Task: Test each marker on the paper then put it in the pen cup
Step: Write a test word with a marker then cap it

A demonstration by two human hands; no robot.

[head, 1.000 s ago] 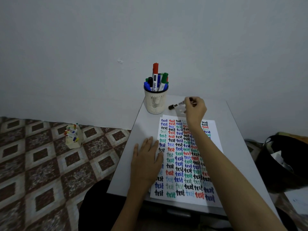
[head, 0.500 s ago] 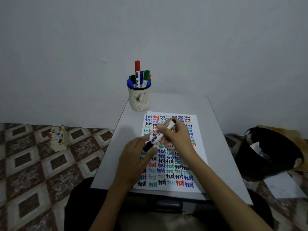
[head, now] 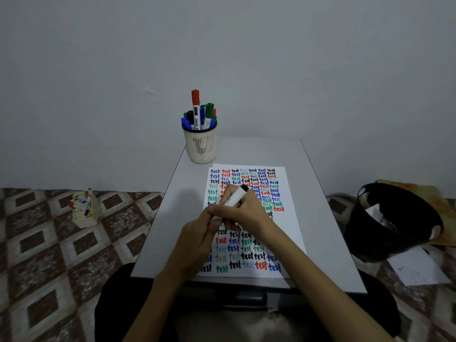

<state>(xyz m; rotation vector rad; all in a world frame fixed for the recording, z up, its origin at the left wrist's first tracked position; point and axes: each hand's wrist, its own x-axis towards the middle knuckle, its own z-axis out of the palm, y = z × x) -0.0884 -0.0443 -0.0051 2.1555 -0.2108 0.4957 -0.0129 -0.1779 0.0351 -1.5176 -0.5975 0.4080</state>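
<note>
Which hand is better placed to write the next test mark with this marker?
Right. The right hand grips the marker by its barrel over the paper; the left hand only pinches its lower end, likely the cap.

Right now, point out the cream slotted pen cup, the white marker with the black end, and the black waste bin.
Cream slotted pen cup (head: 200, 146): head view, side wall.
White marker with the black end (head: 234, 197): head view, white barrel.
Black waste bin (head: 367, 233): head view, outer wall.

The right hand (head: 243, 215) carried the black marker (head: 234, 197) from beside the pen cup (head: 200, 146) back over the paper (head: 290, 218), and the left hand (head: 196, 239) lifted off the paper and grabbed the marker's near end.
</note>
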